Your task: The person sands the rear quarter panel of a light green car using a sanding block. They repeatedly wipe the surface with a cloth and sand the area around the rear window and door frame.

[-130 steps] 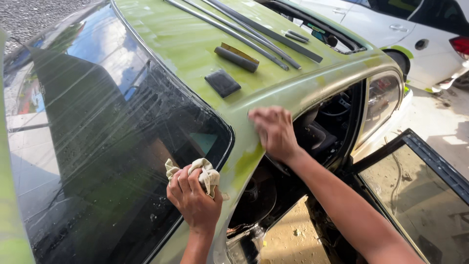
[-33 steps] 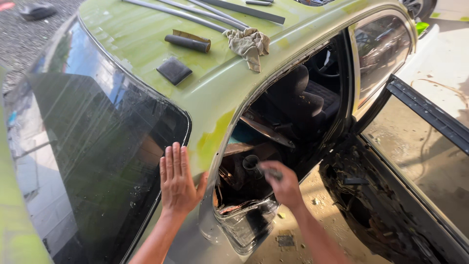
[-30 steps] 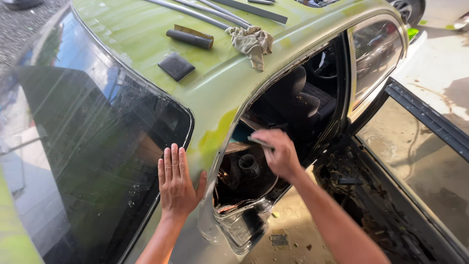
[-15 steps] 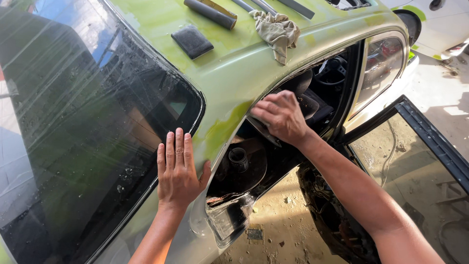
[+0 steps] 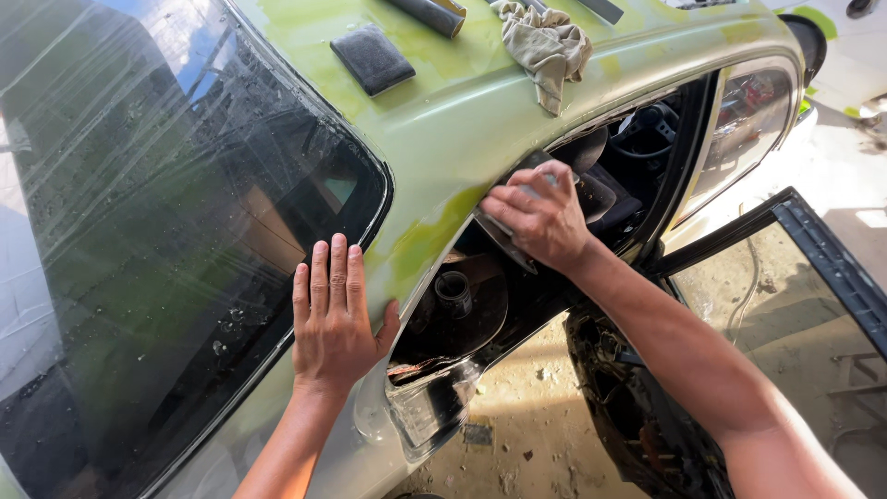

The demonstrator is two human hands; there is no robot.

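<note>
1. One green car body (image 5: 462, 102) fills most of the view, its roof and rear pillar patched with brighter yellow-green filler.
2. Its rear windscreen (image 5: 166, 212) takes up the left side, dark, wet and streaked, with a black rubber edge.
3. An open rear door (image 5: 813, 305) hangs at the right, its window glass dusty, beside a stripped door opening where dark seats show.
4. The person's right hand (image 5: 536, 217) is at the top edge of that opening, its grip clenched around a thin flat dark sanding pad (image 5: 504, 236), pressing it against the pillar where the green patch meets the opening.
5. The left hand (image 5: 334, 319) lies flat on the pillar just beside the windscreen edge, fingers straight and together, its grip released and holding nothing.
6. A crumpled beige rag (image 5: 547, 46) rests on the roof, one corner draped over the roof edge above the right hand.
7. A dark rectangular sanding block (image 5: 372, 58) lies on the roof to the left of the rag, well apart from both hands.
8. A dark cylinder (image 5: 427, 13) lies at the top edge of the view, partly cut off.
</note>
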